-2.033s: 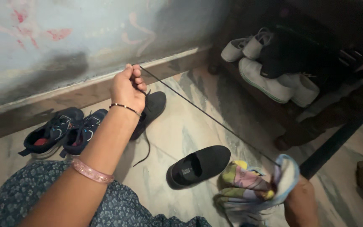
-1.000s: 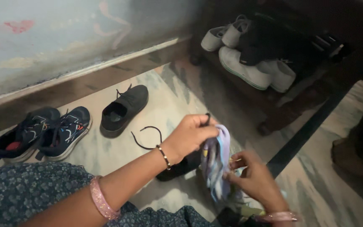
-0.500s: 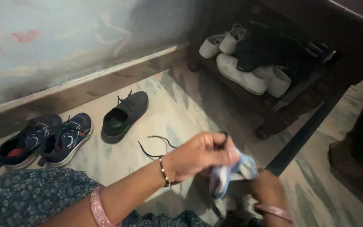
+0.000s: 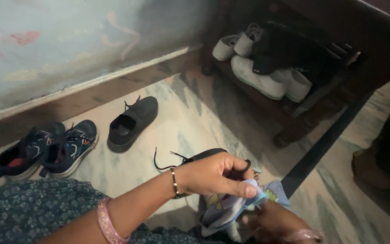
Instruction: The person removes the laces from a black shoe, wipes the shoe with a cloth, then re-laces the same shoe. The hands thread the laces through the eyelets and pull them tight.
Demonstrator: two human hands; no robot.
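Dim indoor light, brightest on the wall at upper left and the pale floor mid-frame; upper right sinks into deep shadow around the shoe rack; hands at lower centre slightly motion-blurred; no glare.

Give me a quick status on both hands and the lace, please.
Left hand pinching thin black shoelace against pale blue patterned cloth. Right hand gripping cloth from below. Lace tail loops on marble floor; black shoe apart.

A black shoelace and a pale blue cloth are pinched by the left hand, its fingers pressed on the cloth just above the right hand.
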